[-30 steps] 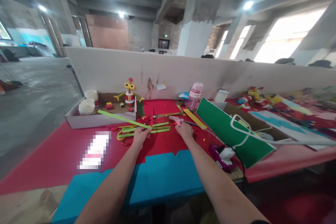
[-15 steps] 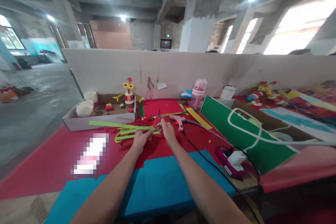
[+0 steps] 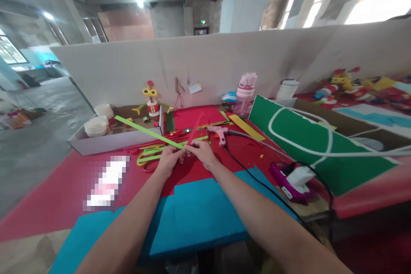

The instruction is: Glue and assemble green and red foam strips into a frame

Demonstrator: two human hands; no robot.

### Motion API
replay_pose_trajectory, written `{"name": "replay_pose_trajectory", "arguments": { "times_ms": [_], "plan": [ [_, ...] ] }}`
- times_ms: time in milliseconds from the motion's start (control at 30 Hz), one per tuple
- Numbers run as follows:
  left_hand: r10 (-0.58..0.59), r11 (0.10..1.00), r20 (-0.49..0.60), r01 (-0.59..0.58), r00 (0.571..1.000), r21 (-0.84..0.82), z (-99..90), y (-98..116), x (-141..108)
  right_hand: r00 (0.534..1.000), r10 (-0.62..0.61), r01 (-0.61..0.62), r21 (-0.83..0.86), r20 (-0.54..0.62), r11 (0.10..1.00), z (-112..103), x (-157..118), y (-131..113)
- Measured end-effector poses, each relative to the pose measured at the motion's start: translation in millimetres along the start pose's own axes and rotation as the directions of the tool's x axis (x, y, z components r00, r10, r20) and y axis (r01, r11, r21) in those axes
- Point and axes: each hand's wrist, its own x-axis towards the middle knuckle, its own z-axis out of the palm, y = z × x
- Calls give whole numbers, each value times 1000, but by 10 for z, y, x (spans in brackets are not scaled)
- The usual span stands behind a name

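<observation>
Right hand (image 3: 201,151): moved off the glue gun (image 3: 220,132) since a second ago, now meeting the left hand (image 3: 169,160), its fingertips pinched on the red strip's (image 3: 195,129) lower end.
Left hand: thumb and fingers closed on the near end of the green strip (image 3: 146,131).
Green strip: slants up and leftward from the fingertips, toward the white box (image 3: 112,144).
Red strip: rises rightward from the same spot; its join is hidden.
Glue gun: lies just beyond the right hand, untouched.
</observation>
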Motion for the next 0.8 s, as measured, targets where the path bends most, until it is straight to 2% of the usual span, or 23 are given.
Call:
{"name": "replay_pose_trajectory", "arguments": {
  "times_ms": [300,467,633,800],
  "plan": [
    [57,997,-14,-56,998,46,23,46,-25,994,100,-99,35,-32,994,-3,19,12],
    [115,993,10,-115,993,-17,22,66,-28,990,45,-40,40,-132,998,36,4,25],
    [113,988,22,-110,993,-106,43,81,-39,980,-7,13,32,-199,999,67,-17,29],
    [117,989,4,-116,993,-92,31,57,-26,992,51,-42,88,-112,995,66,-30,-6]
  ]
}}
